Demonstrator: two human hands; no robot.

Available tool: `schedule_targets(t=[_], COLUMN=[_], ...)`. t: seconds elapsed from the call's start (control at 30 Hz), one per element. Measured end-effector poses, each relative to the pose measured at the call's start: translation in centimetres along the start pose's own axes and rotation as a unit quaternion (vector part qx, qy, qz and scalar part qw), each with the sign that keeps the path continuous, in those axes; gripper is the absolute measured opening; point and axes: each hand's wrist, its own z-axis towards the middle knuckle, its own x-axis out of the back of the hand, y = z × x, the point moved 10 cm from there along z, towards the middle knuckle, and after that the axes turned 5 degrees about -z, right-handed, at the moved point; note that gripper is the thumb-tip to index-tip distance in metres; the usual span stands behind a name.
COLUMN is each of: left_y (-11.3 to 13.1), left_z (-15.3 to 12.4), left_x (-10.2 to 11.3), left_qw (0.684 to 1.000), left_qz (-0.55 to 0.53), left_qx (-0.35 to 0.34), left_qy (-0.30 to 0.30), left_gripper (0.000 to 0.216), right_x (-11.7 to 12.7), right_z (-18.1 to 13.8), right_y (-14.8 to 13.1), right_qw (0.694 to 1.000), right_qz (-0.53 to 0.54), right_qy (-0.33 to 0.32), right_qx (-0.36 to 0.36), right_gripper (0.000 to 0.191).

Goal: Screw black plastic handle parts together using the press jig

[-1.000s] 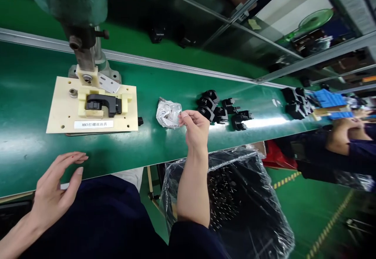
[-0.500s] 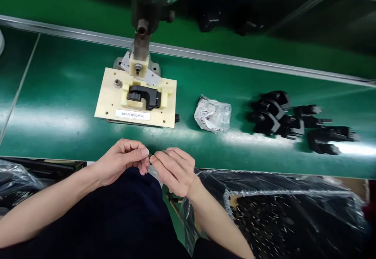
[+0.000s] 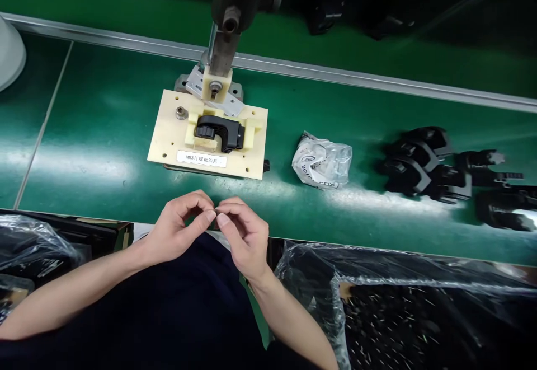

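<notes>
My left hand [image 3: 178, 230] and my right hand [image 3: 243, 234] meet fingertip to fingertip at the near edge of the green belt [image 3: 104, 151]. Both pinch something tiny between thumb and fingers; it is too small to make out. Just beyond them a cream jig plate [image 3: 168, 143] holds a black plastic part [image 3: 218, 133] under the spindle of a green press [image 3: 224, 40]. A crumpled clear bag [image 3: 321, 163] lies to the right of the jig.
Several black plastic parts [image 3: 423, 163] are heaped on the belt at the right. A plastic-lined box of black parts [image 3: 403, 314] stands below the belt on my right, another wrapped box [image 3: 29, 247] on my left. A metal rail [image 3: 377, 82] borders the belt's far side.
My right hand left the clear bag and came back to the belt's near edge. My left hand closed and met it in a pinch. The view swung left, then shifted a little.
</notes>
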Motion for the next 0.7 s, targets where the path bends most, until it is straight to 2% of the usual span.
schedule_targets(t=[0.13,0.3,0.4,0.5,0.6,0.7], left_y=[1.3,2.8,3.5,4.5,5.9,7.8], left_z=[-0.4,-0.7,-0.8,-0.9,-0.6,0.9], left_x=[0.2,0.5,0.6,0.9,1.4,3.2], left_qw=[0.991,0.972,0.964,0.953,0.935,0.909], left_qz=[0.112,0.187,0.209,0.232,0.268,0.311], left_qx=[-0.074,-0.139,-0.164,-0.196,-0.234,-0.273], left_qy=[0.002,0.004,-0.003,0.003,0.004,0.043], left_gripper=[0.012,0.01,0.01,0.011,0.01,0.006], right_x=[-0.5,-1.2,-1.7,-2.1,-2.4,-1.4], right_z=[0.0,0.7,1.0,1.6,2.9,5.1], right_y=[0.7,0.4,-0.1,-1.0,-2.4,-4.7], right_qw=[0.995,0.993,0.992,0.994,0.993,0.97], right_qz=[0.07,0.038,0.021,0.0,-0.056,-0.173], right_qy=[-0.01,-0.067,-0.097,-0.107,-0.091,0.021], right_qx=[-0.07,-0.089,-0.075,-0.037,0.041,0.17], right_gripper=[0.005,0.008,0.008,0.006,0.007,0.01])
